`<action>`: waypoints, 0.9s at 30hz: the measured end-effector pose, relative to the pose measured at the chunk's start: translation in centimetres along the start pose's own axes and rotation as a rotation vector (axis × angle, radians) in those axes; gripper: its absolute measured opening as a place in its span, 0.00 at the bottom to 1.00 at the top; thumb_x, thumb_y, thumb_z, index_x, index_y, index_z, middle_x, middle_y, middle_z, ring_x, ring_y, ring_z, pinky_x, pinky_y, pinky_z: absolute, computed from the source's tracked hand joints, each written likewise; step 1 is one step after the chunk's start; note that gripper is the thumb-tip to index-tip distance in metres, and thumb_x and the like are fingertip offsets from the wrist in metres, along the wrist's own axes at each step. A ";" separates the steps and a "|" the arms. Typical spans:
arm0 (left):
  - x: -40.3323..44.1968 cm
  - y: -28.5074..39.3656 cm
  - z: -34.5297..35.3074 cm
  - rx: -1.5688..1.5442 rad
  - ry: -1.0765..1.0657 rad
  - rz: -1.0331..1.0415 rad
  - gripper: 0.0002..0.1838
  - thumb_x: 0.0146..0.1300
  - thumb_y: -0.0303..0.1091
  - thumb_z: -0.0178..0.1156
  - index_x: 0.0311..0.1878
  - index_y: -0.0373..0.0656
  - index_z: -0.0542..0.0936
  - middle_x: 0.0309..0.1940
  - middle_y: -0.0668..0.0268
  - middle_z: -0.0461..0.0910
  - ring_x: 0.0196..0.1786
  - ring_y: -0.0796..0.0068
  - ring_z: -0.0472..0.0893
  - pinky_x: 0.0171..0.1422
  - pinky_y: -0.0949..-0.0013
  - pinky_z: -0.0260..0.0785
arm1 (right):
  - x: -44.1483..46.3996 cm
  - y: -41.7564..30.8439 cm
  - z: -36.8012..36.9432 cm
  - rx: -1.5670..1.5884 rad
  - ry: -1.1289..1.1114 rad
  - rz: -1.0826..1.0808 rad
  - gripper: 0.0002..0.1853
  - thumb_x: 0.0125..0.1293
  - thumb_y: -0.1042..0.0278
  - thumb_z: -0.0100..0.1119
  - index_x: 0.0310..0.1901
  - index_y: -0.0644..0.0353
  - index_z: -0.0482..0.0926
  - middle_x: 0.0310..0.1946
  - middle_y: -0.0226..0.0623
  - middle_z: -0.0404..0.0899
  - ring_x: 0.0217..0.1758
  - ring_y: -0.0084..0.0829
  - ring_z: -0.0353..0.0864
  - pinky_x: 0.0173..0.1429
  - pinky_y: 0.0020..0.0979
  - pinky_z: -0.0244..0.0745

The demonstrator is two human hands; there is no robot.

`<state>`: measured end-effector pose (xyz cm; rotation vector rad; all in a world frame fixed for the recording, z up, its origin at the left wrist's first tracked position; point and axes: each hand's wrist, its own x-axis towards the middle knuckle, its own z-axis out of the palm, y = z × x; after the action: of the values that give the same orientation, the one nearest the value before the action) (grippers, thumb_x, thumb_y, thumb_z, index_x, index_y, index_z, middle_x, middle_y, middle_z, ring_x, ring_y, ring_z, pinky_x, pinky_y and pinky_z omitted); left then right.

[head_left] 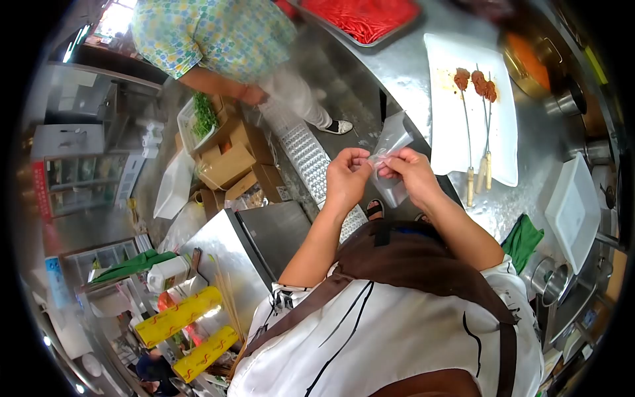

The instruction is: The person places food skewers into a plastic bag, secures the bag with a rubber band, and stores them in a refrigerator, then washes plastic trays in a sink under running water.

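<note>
A clear plastic bag [395,135] is pinched between my two hands in front of my apron. My left hand [348,177] grips one side of it with thumb and fingers. On the other side, my right hand [411,173] has its fingers closed on the plastic. The bag's loose parts stick out above and below my fingertips. To the right, on the steel counter, lies a white tray [447,129] with several wooden-handled skewers [470,178] bearing clumps of browned meat [481,85].
A metal tray of red strips [362,14] sits at the counter's far end. A green cloth [522,242] and a white plastic tub [574,212] are at right. Cardboard boxes [228,165] stand at left. Another person [215,40] stands at upper left. Yellow film boxes [178,316] lie lower left.
</note>
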<state>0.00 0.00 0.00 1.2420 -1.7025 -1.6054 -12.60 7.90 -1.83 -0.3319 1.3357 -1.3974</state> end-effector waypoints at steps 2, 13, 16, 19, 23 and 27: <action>0.4 0.0 0.0 0.042 -0.019 0.050 0.05 0.52 0.24 0.58 0.33 0.34 0.76 0.22 0.68 0.75 0.25 0.83 0.72 0.31 0.78 0.66 | 0.2 -0.2 -0.9 0.029 0.017 -0.009 0.06 0.61 0.75 0.50 0.37 0.67 0.75 0.30 0.36 0.78 0.31 0.23 0.77 0.39 0.23 0.72; 7.1 -2.6 -4.8 -0.519 0.147 -0.182 0.04 0.59 0.21 0.48 0.37 0.31 0.69 0.28 0.57 0.74 0.32 0.65 0.80 0.38 0.69 0.78 | 2.8 -2.0 -0.6 0.433 0.261 -0.138 0.03 0.60 0.76 0.46 0.31 0.66 0.69 0.30 0.42 0.75 0.34 0.34 0.77 0.46 0.33 0.75; 8.2 -1.6 -3.6 -0.669 0.122 -0.316 0.04 0.59 0.21 0.46 0.35 0.32 0.69 0.27 0.59 0.74 0.30 0.67 0.79 0.38 0.69 0.77 | 4.0 -1.8 -2.9 0.585 0.217 -0.117 0.04 0.59 0.76 0.46 0.31 0.67 0.70 0.28 0.40 0.73 0.32 0.31 0.74 0.39 0.31 0.74; 10.7 -4.0 -5.2 -0.822 -0.050 -0.318 0.04 0.59 0.22 0.45 0.33 0.34 0.70 0.26 0.62 0.74 0.27 0.71 0.77 0.35 0.70 0.76 | 6.3 -3.3 -5.0 0.672 0.353 -0.199 0.02 0.56 0.78 0.48 0.27 0.66 0.70 0.22 0.36 0.70 0.22 0.27 0.69 0.28 0.27 0.67; 11.3 0.6 -5.2 -0.730 0.135 -0.172 0.05 0.58 0.26 0.48 0.34 0.36 0.71 0.25 0.67 0.70 0.24 0.76 0.72 0.29 0.73 0.69 | 7.8 -7.5 -8.4 0.325 0.326 -0.312 0.02 0.60 0.76 0.48 0.30 0.63 0.70 0.16 0.26 0.64 0.14 0.16 0.56 0.17 0.21 0.52; 10.7 3.5 -3.0 -0.395 -0.202 -0.112 0.11 0.57 0.32 0.55 0.43 0.39 0.74 0.26 0.67 0.71 0.24 0.76 0.73 0.29 0.71 0.69 | 9.7 -9.1 -8.2 -0.184 0.347 -0.634 0.05 0.65 0.72 0.43 0.36 0.60 0.70 0.22 0.28 0.72 0.15 0.16 0.64 0.19 0.21 0.60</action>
<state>-3.44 -11.05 1.46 1.0198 -1.3505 -2.0718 -27.03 1.77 -1.43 -0.7050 1.7395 -1.9203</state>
